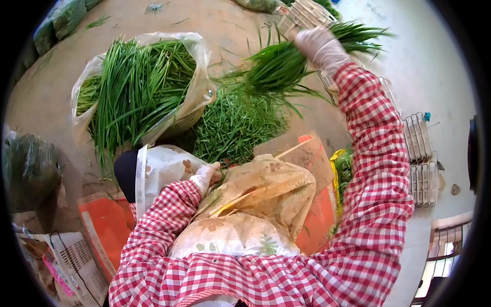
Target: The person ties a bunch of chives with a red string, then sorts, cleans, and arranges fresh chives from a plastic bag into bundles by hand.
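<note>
My right hand (pixel 318 47), in a thin whitish glove, is raised at the upper right and closed around a bunch of long green chives (pixel 279 64). The leaves stick out on both sides of it, slightly blurred. My left hand (pixel 207 175), also gloved, rests by my lap on the stained floral apron (pixel 255 187). Its fingers are curled together, and what they hold, if anything, is hidden. Just beyond it lies a heap of loose green trimmings (pixel 238 125). To the left stands a clear plastic bag (pixel 199 56) full of long chives (pixel 135 92).
Pale plastic crates (pixel 419 138) line the right side, with another crate (pixel 307 14) at the top. Orange-red boards (pixel 105 227) lie on both sides of my lap. A dark filled bag (pixel 31 171) is at far left, above a printed paper sheet (pixel 79 266).
</note>
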Tool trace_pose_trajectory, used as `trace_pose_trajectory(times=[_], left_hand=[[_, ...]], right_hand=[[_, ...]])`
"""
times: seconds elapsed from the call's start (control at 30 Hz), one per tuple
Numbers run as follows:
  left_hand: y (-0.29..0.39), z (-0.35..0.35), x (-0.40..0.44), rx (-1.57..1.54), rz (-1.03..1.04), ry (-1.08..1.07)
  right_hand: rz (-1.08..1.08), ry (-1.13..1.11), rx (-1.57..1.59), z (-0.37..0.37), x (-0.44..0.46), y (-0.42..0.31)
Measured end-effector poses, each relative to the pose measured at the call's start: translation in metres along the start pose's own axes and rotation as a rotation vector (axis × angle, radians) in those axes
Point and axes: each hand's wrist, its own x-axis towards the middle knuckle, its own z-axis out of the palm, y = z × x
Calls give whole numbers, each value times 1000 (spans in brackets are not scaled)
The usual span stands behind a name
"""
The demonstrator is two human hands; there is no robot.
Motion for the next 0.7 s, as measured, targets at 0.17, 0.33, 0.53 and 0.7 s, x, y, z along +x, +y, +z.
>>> trace_pose_trajectory(times=[0.17,0.33,0.53,0.7], left_hand=[[12,10,-20,15,76,54],[12,9,-18,136,14,15],[17,1,-23,237,34,-82],[99,46,-155,240,360,-1044]], right_hand=[[-61,-123,87,10,-3,-12],[161,212,131,-3,-1,-21],[-104,21,195,4,4,-46],[-111,11,152,4,-10,-53]])
